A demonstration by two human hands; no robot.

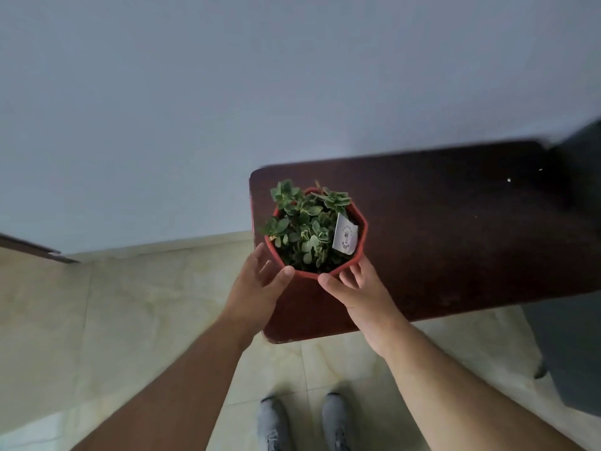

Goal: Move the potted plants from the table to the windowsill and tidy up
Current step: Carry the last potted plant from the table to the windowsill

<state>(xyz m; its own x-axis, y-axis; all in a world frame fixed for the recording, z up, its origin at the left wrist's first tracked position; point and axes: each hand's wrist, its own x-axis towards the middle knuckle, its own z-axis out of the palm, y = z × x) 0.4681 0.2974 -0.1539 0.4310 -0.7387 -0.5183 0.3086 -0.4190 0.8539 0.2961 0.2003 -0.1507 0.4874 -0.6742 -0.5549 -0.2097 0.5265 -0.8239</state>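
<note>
A red octagonal pot point(361, 231) filled with a green leafy plant point(304, 222) and a white label point(345, 235) stands at the left end of a dark brown table point(439, 229). My left hand point(257, 284) cups the pot's near-left side, thumb on the rim. My right hand point(361, 288) cups the near-right side, thumb also on the rim. Both hands grip the pot from below the rim. Whether the pot rests on the table or is lifted off it cannot be told.
A plain pale wall point(227, 92) rises behind the table. Beige floor tiles point(113, 320) lie below, with my grey shoes point(302, 421) near the table edge. A dark chair or cabinet point(572, 336) stands at the right. A dark door edge point(32, 247) shows at left.
</note>
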